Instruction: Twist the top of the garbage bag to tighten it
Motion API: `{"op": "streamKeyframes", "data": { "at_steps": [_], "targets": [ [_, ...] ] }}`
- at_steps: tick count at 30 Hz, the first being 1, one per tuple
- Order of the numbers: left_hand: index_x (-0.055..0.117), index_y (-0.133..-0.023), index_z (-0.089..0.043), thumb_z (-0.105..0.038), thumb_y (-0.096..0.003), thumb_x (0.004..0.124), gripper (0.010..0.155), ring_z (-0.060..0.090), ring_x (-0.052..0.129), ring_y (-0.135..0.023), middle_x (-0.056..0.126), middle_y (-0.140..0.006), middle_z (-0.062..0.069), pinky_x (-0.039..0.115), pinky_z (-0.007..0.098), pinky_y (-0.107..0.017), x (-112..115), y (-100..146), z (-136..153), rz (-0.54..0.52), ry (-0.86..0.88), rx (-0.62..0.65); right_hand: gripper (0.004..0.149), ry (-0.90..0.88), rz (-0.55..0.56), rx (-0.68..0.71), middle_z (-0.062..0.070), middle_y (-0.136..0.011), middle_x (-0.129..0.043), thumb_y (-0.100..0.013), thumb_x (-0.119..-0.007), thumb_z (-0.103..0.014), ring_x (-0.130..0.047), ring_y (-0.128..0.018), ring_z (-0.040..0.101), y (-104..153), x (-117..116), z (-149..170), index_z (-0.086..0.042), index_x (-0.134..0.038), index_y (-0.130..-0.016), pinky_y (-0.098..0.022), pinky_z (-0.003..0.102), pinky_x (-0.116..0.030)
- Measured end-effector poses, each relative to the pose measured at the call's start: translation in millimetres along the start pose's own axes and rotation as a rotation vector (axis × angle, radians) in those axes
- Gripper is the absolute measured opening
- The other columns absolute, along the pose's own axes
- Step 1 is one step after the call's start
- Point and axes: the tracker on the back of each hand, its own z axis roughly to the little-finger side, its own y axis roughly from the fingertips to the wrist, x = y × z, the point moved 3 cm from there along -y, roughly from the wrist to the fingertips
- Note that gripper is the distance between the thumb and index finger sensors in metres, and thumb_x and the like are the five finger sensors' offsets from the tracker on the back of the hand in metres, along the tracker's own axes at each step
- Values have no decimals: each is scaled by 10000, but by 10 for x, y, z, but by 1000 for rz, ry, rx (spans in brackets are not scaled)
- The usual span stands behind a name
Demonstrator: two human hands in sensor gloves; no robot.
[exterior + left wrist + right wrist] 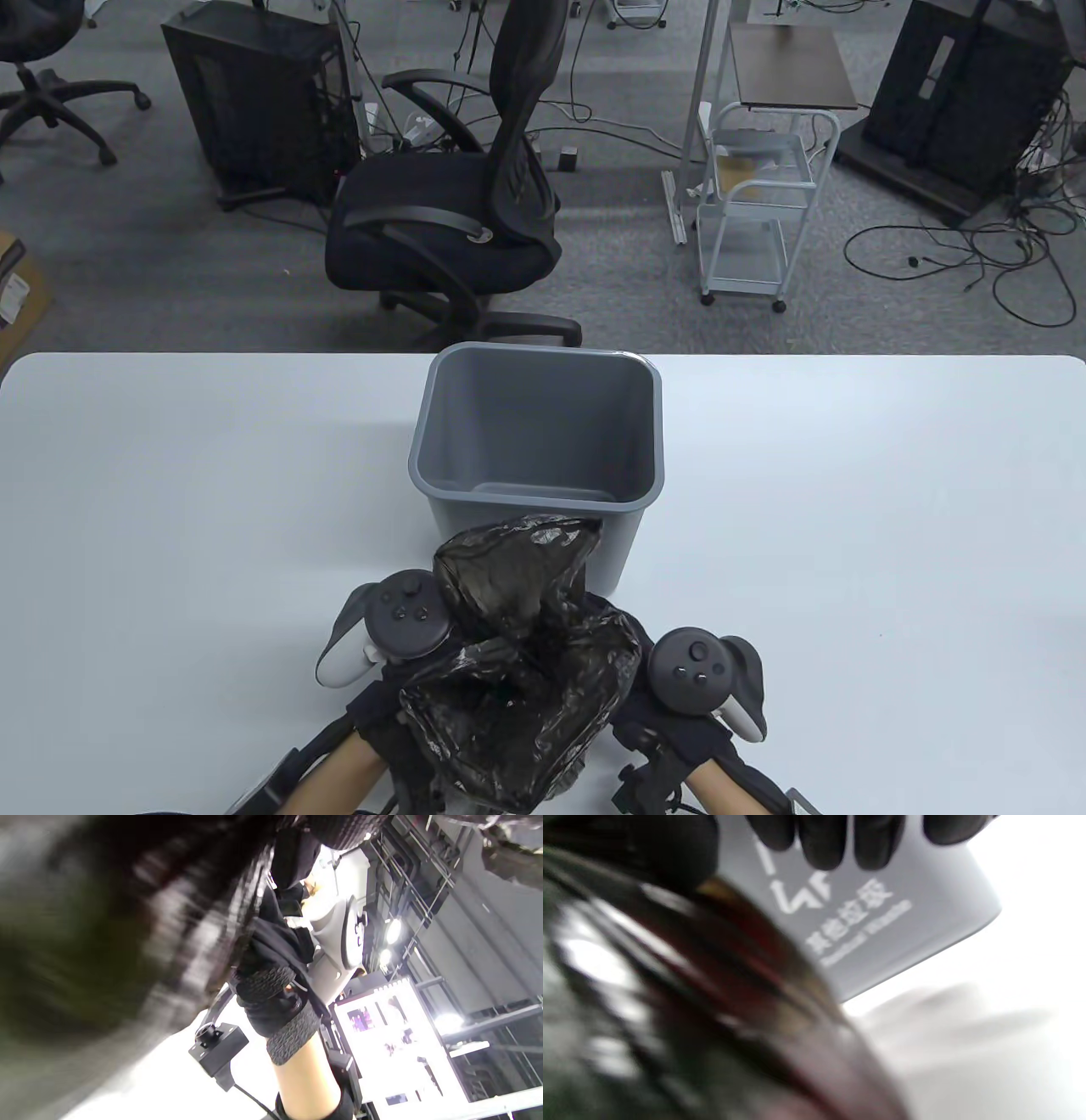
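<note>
Mid-twist, looks like: left hand & right hand flank the garbage bag near the bin, exact grips can't tell; next needs neck pinched, wrists counter-rotated.

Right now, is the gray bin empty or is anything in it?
Empty: the gray waste bin stands upright, its bare floor visible; the black garbage bag is outside it.

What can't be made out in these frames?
- Both hands' grip on the garbage bag: table view, the bag covers the fingers.
- Bag surface: both wrist views, motion blur.
- Smaller lettering on the grey bin: right wrist view, blurred.
- Bag's bottom: table view, cut off by the bottom edge.
</note>
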Motion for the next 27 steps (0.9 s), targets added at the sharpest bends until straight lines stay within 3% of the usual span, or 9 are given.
{"op": "streamKeyframes", "data": {
  "at_steps": [3,7,10,14,16,17,18,21,27],
  "targets": [
    [670,-1090,-293,-456,-624,576,503,393,612,-1104,785,-1124,122,459,706,-691,-67,16,65,-44,10,-42,650,-69,93,-33,217,-1105,-654,-580,-717,-385,-666,-966,511,53,166,77,-85,-565,-1137,-643,682,-599],
    [628,-1107,-293,-465,-637,551,507,408,668,-1069,761,-1133,128,612,637,-662,-138,54,94,-170,-82,-147,560,-202,201,65,219,-936,-842,-599,-656,-411,-813,-815,492,211,335,-158,-39,-779,-999,-569,651,-675],
    [620,-1106,-324,-489,-633,540,507,414,763,-999,738,-1152,124,759,547,-589,-159,98,59,-293,-232,-221,704,-129,66,146,254,-998,-786,-597,-636,-534,-753,-873,528,268,192,-443,-8,-726,-1057,-588,676,-645],
    [617,-1105,-344,-502,-632,533,506,415,773,-967,742,-1149,123,851,453,-514,-128,121,2,-343,-291,-241,1014,80,-154,148,351,-1191,-414,-550,-679,-638,-400,-1027,638,310,-165,-673,66,-359,-1206,-635,794,-460],
    [645,-1091,-344,-502,-626,535,503,411,717,-1019,761,-1142,112,805,484,-563,-113,115,-3,-318,-276,-223,959,237,-94,139,319,-1201,-394,-554,-741,-537,-384,-1036,632,312,-177,-696,29,-325,-1206,-647,796,-444],
    [636,-1092,-341,-489,-626,539,499,439,523,-1109,723,-1169,116,653,601,-660,-84,94,3,-239,-197,-176,886,311,-46,145,277,-1198,-439,-556,-751,-485,-414,-1042,604,314,-127,-684,-9,-365,-1196,-654,783,-459],
    [613,-1106,-341,-475,-632,540,498,397,295,-1170,559,-1245,146,336,705,-700,-75,88,13,-204,-148,-155,831,316,-26,156,262,-1186,-487,-553,-764,-440,-453,-1038,591,313,-99,-675,-28,-412,-1183,-649,778,-474],
    [597,-1117,-354,-472,-635,544,499,379,10,-1128,202,-1290,148,83,658,-650,-109,86,65,-129,-19,-89,682,176,11,154,170,-1149,-616,-552,-776,-305,-561,-1038,522,281,39,-539,-117,-518,-1155,-659,766,-486],
    [653,-1103,-340,-460,-622,572,503,349,-21,-1120,191,-1289,146,27,629,-643,-25,46,43,-35,21,-27,568,-95,-63,139,99,-1072,-749,-548,-788,-273,-656,-1024,448,58,120,-135,-179,-649,-1091,-674,738,-516]
  ]
}}
